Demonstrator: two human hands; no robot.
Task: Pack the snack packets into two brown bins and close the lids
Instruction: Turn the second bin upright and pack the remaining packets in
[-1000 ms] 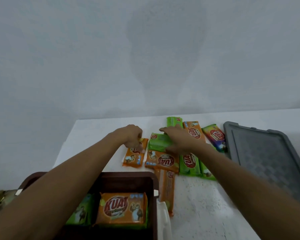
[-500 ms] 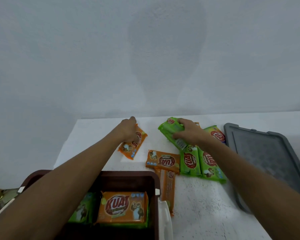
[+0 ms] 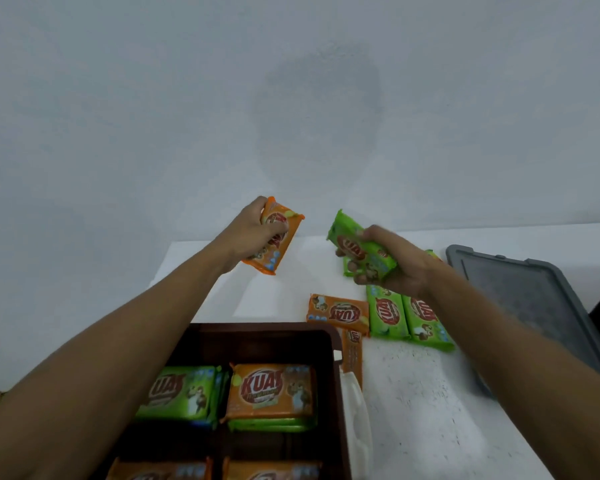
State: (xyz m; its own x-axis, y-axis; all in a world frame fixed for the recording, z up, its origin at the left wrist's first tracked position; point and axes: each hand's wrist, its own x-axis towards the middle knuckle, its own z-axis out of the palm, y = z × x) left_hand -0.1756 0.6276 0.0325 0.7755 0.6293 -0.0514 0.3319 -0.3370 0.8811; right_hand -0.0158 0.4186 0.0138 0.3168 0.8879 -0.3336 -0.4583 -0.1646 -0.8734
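The white desk (image 3: 413,393) carries a brown bin (image 3: 335,358) at its near left edge, orange packets (image 3: 338,311) and green packets (image 3: 387,315) mid-desk, and a grey lid (image 3: 520,306) along its right edge.

Both arms bare and extended forward.

Left forearm (image 3: 118,341) entered at 8 o'clock and ran toward 1 o'clock, wrist roughly straight. Left hand (image 3: 253,237) sat just at 9 o'clock of frame centre with its back toward the camera. Its fingers (image 3: 276,227) were curled round an orange packet (image 3: 270,260), whose long axis lay 1 to 7 o'clock.

Right forearm (image 3: 499,341) entered at 4 o'clock and ran toward 11 o'clock. Right hand (image 3: 392,268) gripped a green packet (image 3: 350,242), thumb on top and fingertips (image 3: 359,279) showing underneath. Packet axis lay 10 to 4 o'clock.

Hands level with each other and apart, not touching.
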